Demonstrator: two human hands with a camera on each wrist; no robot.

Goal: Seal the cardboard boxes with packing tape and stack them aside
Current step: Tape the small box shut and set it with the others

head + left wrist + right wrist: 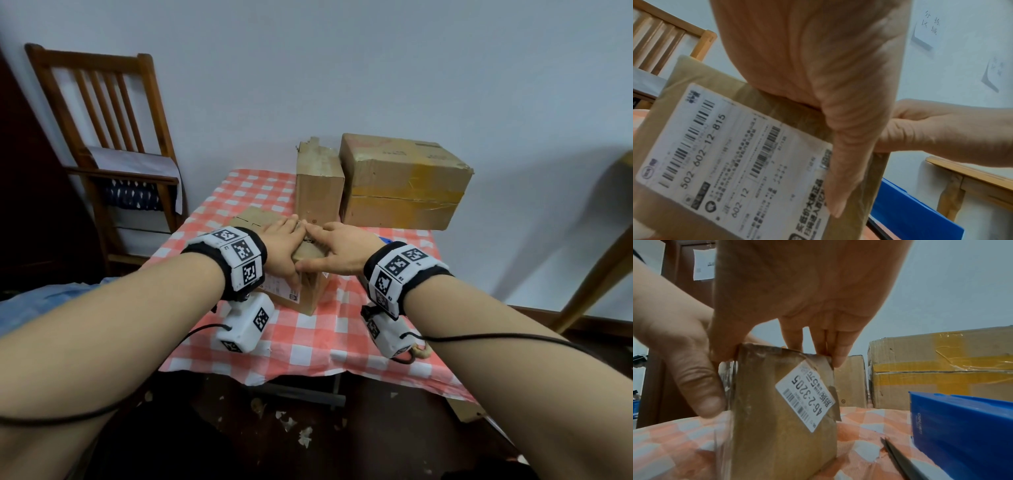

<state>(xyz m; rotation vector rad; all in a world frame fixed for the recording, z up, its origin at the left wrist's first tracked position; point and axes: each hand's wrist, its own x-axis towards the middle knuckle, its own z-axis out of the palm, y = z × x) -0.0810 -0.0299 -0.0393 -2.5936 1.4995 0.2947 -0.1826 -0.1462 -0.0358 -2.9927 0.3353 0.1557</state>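
Your left hand (281, 248) and right hand (337, 250) both lie on the small cardboard box (308, 291), fingers straight on top, thumbs pressing its near faces.

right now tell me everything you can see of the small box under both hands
The small cardboard box is brown, scuffed, its top edges wrapped in clear glossy tape. It stands on the checked tablecloth, in front of two bigger boxes. A large white shipping label covers one side; a smaller label sits skewed on another. The left hand lies flat on top, thumb down the labelled side; the right hand presses the top, thumb on the near edge.
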